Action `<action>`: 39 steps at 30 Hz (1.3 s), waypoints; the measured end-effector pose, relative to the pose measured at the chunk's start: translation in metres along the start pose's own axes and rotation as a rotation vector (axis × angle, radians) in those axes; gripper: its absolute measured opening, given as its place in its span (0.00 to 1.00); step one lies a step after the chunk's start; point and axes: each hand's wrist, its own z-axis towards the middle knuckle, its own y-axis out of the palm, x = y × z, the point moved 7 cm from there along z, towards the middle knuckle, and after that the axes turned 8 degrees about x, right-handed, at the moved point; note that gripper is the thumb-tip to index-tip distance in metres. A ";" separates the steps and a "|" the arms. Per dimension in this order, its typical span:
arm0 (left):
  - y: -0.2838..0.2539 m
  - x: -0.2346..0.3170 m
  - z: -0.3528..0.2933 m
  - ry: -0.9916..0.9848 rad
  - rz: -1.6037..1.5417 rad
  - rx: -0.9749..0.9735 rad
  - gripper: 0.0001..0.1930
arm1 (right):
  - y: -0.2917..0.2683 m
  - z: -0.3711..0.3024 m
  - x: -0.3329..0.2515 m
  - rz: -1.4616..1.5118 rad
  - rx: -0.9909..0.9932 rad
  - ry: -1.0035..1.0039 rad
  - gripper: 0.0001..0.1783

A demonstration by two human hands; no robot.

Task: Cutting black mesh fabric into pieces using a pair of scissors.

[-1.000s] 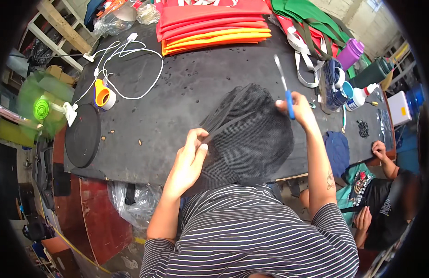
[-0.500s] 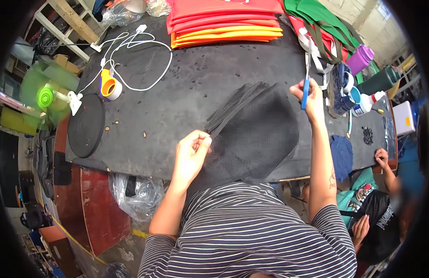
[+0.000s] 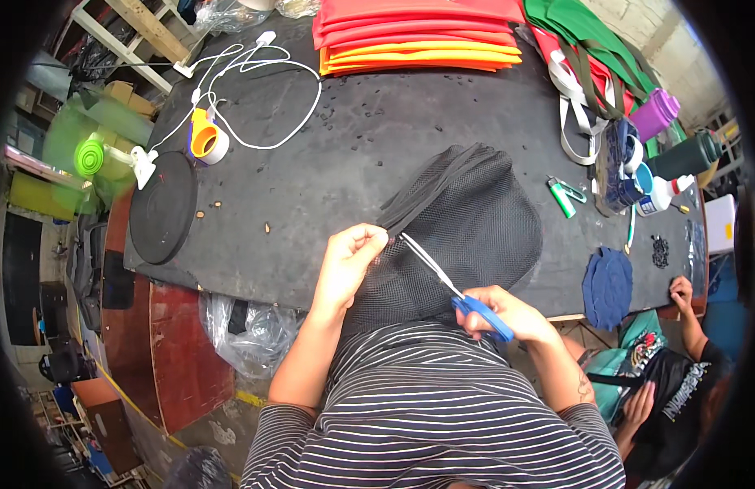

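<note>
Black mesh fabric lies bunched on the table in front of me, its near part reaching my striped shirt. My left hand pinches the folded edge of the mesh at its left side. In my right hand are scissors with blue handles, fingers closed around the handles. Their slim metal blades point up and left, over the mesh, with the tips close to my left fingertips. Whether the blades touch the fabric I cannot tell.
Folded red and orange fabric is stacked at the back of the dark table. A white cable and tape dispenser lie left. At right are a green lighter, bottles and dark blue fabric; another person sits nearby.
My right hand has brought the scissors down and left, from beyond the mesh's right side to its pinched edge. My left hand keeps its pinch. The whole view has shifted slightly.
</note>
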 end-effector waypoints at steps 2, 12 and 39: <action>0.000 -0.004 0.000 -0.059 -0.050 -0.024 0.07 | 0.000 0.000 0.002 0.011 0.037 0.042 0.21; 0.005 -0.004 -0.002 -0.121 -0.139 -0.059 0.07 | 0.004 0.015 0.000 0.026 0.041 0.022 0.14; 0.072 0.062 -0.060 0.433 0.169 -0.162 0.06 | 0.001 0.011 -0.058 0.011 0.280 -0.387 0.27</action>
